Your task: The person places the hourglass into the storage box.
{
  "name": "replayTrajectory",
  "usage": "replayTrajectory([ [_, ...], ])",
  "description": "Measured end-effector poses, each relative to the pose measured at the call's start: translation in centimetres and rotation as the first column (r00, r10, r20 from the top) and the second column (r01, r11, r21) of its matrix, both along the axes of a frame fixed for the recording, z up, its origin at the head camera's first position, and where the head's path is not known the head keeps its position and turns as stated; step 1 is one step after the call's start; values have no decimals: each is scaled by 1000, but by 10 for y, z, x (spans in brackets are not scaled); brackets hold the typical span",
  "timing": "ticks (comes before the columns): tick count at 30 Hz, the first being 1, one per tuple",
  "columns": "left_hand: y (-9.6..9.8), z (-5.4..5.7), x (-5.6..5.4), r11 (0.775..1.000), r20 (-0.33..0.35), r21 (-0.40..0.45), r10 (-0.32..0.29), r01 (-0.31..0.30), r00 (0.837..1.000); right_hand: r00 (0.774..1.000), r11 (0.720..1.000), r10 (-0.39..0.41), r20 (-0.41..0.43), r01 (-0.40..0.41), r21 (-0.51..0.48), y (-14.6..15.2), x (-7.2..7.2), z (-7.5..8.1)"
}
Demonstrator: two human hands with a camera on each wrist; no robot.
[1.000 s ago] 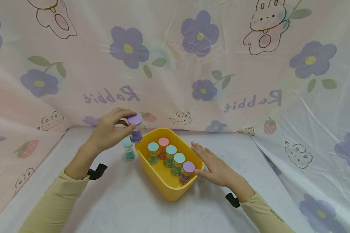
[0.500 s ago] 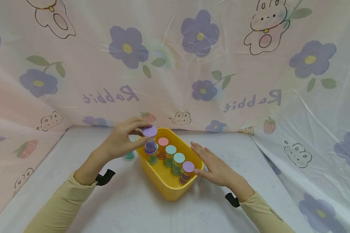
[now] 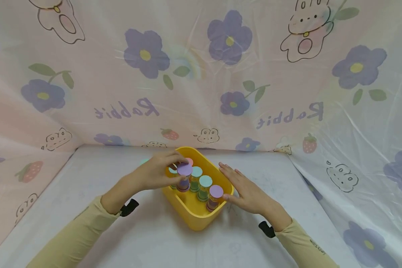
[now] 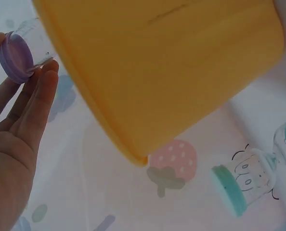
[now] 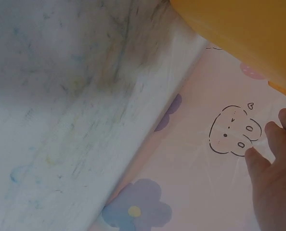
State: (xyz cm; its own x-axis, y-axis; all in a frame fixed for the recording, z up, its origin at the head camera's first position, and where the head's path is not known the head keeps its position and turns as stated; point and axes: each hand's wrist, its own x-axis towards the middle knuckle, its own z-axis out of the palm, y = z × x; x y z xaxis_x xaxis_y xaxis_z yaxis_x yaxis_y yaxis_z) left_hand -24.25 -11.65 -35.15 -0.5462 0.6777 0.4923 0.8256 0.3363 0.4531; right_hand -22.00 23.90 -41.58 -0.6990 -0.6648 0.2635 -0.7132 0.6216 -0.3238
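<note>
Between thumb and fingers, my left hand (image 3: 158, 170) pinches a purple-capped sand timer (image 3: 184, 169) upright, low inside the left part of a yellow bin (image 3: 184, 210). Seen from the left wrist, its purple cap (image 4: 17, 58) sits in the fingertips beyond the bin wall (image 4: 167, 72). Standing in the bin are a pink-capped timer partly hidden by the hand, several teal-capped timers (image 3: 206, 181) and another purple-capped timer (image 3: 216, 192). My right hand (image 3: 246, 191), fingers extended, rests at the bin's right rim, holding nothing.
Outside the bin on the left stands a teal-ended sand timer (image 4: 244, 183), mostly hidden behind my left hand in the head view. A white sheet covers the table (image 3: 147, 234). Patterned curtain (image 3: 187, 85) closes in the back and sides.
My left hand has carried the purple-capped sand timer rightward and down, from outside the bin's left rim to within it, beside the other timers. The right hand stays at the rim.
</note>
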Motion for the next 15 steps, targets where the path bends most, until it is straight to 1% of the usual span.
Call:
replayTrajectory([
  [2,3,-2,-1,999,13,-48,7,-6,1000,1000,1000,0,-1,0,0,0,0,0],
  [5,7,-4,-4,992,22,-124,32,-29,999,1000,1000,-3,1,3,2,0,-1,0],
  [9,9,-7,-7,972,50,-225,80,-67,996,1000,1000,1,1,-1,-3,1,-1,0],
  [12,11,-8,-9,956,89,-283,106,-77,990,1000,1000,8,0,-8,-9,1,-1,0],
  [15,11,-10,-13,946,104,-317,108,-70,989,1000,1000,13,-3,-13,-11,1,-1,-1],
])
